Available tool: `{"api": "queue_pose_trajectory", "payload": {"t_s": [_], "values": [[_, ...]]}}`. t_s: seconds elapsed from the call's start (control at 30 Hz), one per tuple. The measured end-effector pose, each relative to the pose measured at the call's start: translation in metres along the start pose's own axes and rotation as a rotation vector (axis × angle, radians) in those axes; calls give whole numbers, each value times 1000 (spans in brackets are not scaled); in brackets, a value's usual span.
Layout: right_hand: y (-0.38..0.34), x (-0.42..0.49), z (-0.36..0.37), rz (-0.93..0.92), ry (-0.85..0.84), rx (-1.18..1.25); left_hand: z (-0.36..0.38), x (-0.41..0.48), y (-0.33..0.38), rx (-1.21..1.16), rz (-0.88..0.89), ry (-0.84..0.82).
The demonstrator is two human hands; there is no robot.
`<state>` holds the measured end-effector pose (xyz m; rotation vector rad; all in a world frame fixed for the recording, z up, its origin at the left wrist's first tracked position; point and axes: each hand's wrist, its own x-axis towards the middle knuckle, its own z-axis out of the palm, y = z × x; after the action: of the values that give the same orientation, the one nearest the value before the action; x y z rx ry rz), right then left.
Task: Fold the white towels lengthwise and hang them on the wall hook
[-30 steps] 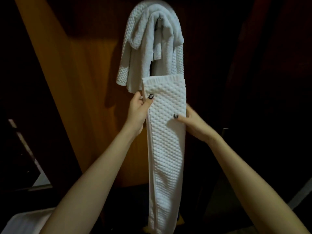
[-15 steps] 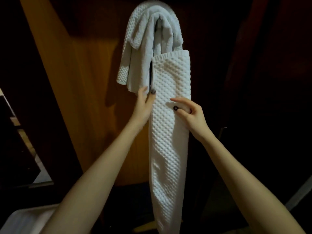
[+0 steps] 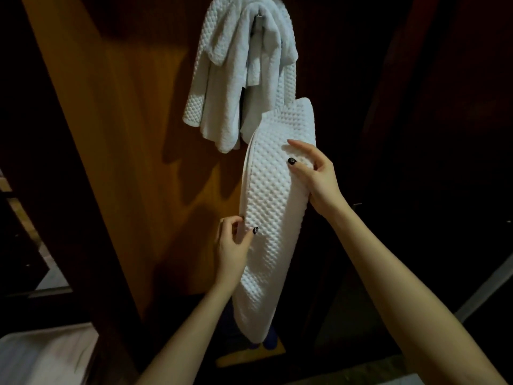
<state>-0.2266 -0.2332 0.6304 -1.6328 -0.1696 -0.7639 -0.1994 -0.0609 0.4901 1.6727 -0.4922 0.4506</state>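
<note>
The folded towel (image 3: 273, 218) is held mid-frame, its edge pinched at seven o'clock by the left hand (image 3: 231, 254) and gripped at two o'clock by the right hand (image 3: 316, 173). Layers are best kept aligned (they slip) until draped over the wall hook (image 3: 258, 21) at twelve.

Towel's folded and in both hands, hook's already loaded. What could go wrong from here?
1. The hook is nearly buried under the hung towels; adding another might dislodge one or miss the hook.
2. The left hand only pinches the layered edge of the folded towel while the right hand grips higher up; the fold could slip open when lifted.
</note>
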Motion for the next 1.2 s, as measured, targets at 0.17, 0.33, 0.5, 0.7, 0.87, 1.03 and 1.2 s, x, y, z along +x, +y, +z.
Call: {"api": "queue_pose_trajectory", "payload": {"t_s": [0.17,0.33,0.5,0.7,0.87,1.03,1.2], "values": [[-7,12,2,-53,-22,-33,-1,13,4,-104,-113,-124],[-15,20,-4,-33,-62,4,-10,20,7,-305,-139,-227],[-19,23,-5,-8,-50,65,-11,26,6,-488,-241,-308],[-24,26,-6,48,-11,135,-16,27,22,-399,-112,-391],[-34,32,-3,39,-18,156,-27,44,22,-226,-161,-501],[-39,38,-6,28,41,244,-36,69,23,-221,-66,-533],[-41,39,-6,31,83,257,-36,82,26,-162,11,-609]]}}
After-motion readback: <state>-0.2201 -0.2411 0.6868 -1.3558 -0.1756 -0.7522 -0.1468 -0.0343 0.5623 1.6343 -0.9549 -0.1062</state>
